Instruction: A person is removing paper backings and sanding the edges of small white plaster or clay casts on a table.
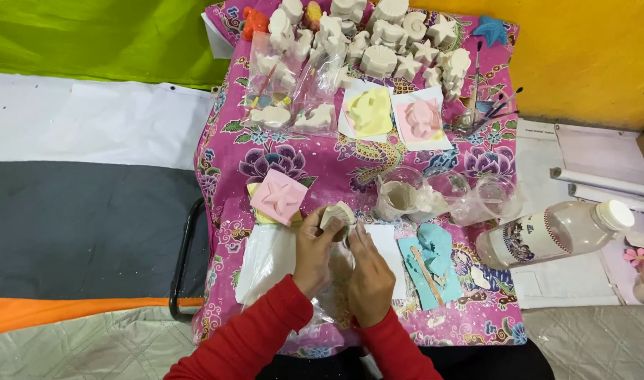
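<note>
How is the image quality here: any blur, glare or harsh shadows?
Head view: even, soft light, no harsh shadows; both hands, left hand and right hand, look sharp on the small cream shell-shaped cast; faint glare on the clear plastic bottle.

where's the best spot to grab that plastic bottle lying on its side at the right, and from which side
Probably around the bottle's clear middle barrel, coming down from above. It lies on its side with the white cap pointing right and up, so the round body is open to a wrap from the top, while the cap end is narrow. The right hand is nearer.
</note>
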